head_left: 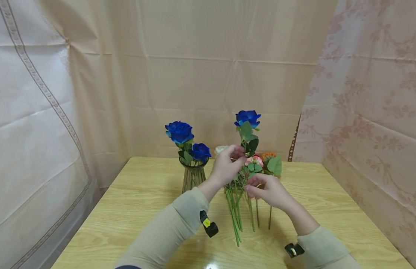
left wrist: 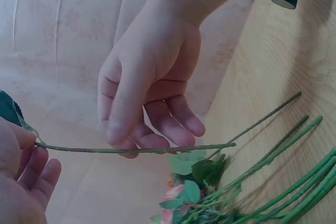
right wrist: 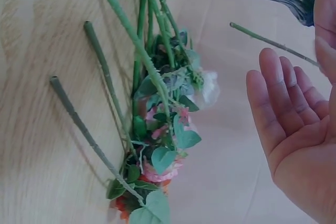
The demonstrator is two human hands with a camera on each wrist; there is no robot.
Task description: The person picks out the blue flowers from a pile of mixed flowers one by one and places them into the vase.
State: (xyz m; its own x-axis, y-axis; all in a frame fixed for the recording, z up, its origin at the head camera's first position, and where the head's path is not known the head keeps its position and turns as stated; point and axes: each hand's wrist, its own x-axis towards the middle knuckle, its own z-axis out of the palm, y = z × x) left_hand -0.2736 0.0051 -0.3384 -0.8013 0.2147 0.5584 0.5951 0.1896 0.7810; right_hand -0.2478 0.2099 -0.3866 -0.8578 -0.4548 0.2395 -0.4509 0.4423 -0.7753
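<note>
My left hand (head_left: 226, 166) pinches the stem of an upright blue rose (head_left: 247, 118) just below its green leaves. Lower on the same stem (left wrist: 79, 150), the thumb and index finger of my right hand (head_left: 270, 192) meet in a pinch. Its other fingers (right wrist: 283, 95) stay loosely extended in the right wrist view. The stem's cut end hangs out below the right hand. To the left, a ribbed tinted glass vase (head_left: 193, 177) holds two more blue roses (head_left: 179, 132), one taller than the other.
Behind and beneath my hands, several flowers lie on the wooden table (head_left: 144, 209): a white one (head_left: 221, 149), a pink one (head_left: 255, 160) and an orange one (head_left: 269, 155). Their green stems (head_left: 235, 220) point toward me. Hanging cloth (head_left: 221, 86) encloses the table's back and sides.
</note>
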